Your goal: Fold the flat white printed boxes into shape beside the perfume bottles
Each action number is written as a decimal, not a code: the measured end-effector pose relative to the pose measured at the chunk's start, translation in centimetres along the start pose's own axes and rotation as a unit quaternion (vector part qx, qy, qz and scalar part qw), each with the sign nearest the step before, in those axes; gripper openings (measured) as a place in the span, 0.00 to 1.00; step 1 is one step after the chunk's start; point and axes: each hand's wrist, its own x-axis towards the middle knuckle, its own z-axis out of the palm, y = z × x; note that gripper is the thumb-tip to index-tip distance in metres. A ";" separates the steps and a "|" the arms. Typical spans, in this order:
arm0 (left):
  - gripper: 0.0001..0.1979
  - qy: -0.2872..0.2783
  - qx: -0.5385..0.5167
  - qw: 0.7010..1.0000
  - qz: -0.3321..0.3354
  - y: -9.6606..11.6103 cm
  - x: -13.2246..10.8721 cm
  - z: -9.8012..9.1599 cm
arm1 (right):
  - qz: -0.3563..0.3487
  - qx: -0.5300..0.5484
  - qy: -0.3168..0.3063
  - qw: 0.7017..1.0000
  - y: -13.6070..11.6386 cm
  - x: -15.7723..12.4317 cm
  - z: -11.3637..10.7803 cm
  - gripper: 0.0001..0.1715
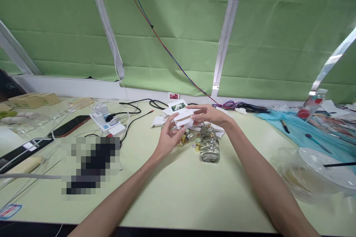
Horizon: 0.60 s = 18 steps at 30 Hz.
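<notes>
Between my two hands is a small white paper box, raised above the table. My left hand grips its left side with thumb and fingers. My right hand pinches the right side from above. Just below the hands stand several small gold-capped bottles. Beside them lies a clear-wrapped pack of small glass bottles. Behind the box is a white card with a green picture, among other white paper pieces partly hidden by my hands.
A white power strip with plugs and tangled cables sits to the left. On the right lie a blue plastic sheet, a pen and a lidded clear tub. Cardboard boxes stand far left, before a green-covered wall.
</notes>
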 end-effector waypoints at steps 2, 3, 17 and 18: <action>0.39 -0.001 -0.003 1.000 0.000 0.0 0.0 0.0 | -0.004 0.007 -0.002 1.000 0.0 0.0 -0.1 0.44; 0.39 0.001 -0.003 1.000 -0.001 0.0 0.0 0.0 | -0.006 0.011 -0.004 1.000 0.0 0.0 -0.1 0.44; 0.36 0.040 0.001 0.999 0.004 0.2 0.0 0.0 | -0.007 -0.004 -0.005 1.000 0.0 -0.1 0.2 0.43; 0.36 0.039 -0.001 0.999 0.001 0.3 0.0 0.0 | -0.010 -0.006 -0.002 1.000 -0.1 -0.1 0.3 0.43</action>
